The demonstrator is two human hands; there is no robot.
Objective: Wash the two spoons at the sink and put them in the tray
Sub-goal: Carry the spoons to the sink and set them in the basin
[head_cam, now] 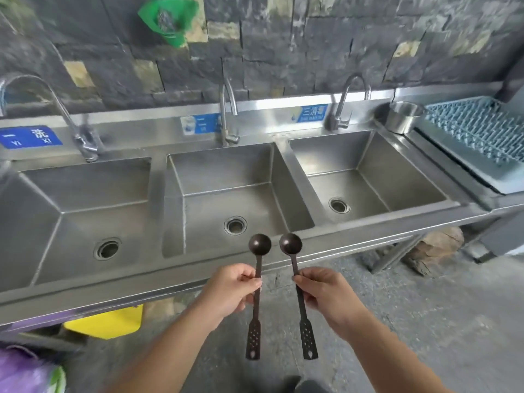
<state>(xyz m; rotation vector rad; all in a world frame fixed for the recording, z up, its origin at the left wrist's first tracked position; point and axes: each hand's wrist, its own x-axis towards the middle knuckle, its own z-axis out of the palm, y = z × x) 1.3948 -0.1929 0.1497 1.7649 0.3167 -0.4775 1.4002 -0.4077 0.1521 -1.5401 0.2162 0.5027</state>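
My left hand point(229, 290) grips the handle of a dark brown long-handled spoon point(258, 260), bowl up. My right hand point(323, 293) holds a second matching spoon point(292, 251) the same way. Both spoons stand side by side, bowls just over the front edge of the steel sink unit, in front of the middle basin point(226, 177). The middle tap point(226, 109) rises behind that basin. A blue-grey ridged drying tray point(479, 131) lies on the counter at the far right.
The unit has three basins: left point(71, 194), middle, right point(368, 165), each with its own tap. A steel cup point(402, 116) stands by the tray. A yellow bin point(113, 321) sits under the sink; a purple bag point(22, 370) lies at bottom left.
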